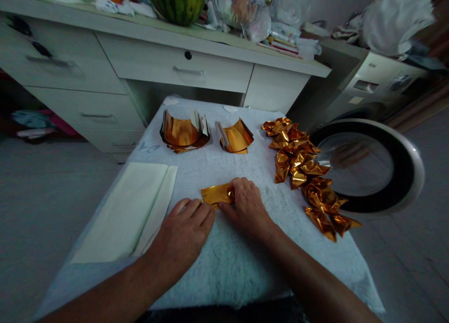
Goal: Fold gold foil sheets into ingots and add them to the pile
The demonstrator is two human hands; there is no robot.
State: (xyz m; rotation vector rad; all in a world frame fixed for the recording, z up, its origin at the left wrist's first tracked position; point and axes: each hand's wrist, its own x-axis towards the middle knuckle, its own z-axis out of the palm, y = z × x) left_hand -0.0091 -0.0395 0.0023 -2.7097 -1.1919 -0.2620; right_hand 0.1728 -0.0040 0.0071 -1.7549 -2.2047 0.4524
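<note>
A small gold foil sheet [217, 193] lies on the cloth-covered table [224, 267], its near edge folded. My left hand [191, 225] has its fingers pressed together on the sheet's near left corner. At the sheet's right end, my right hand [247, 206] grips it between thumb and curled fingers. Beyond the hands stand a larger curved stack of gold sheets [180, 131] and a smaller one [236, 136]. Several folded gold foil pieces [298, 159] lie in a heap along the right side of the table.
Folded cream paper [122, 211] lies at the table's left. Behind is a white desk [154, 31] with a watermelon [177, 3] and plastic bags on it. A washing machine's open door [368, 164] reaches the table's right edge.
</note>
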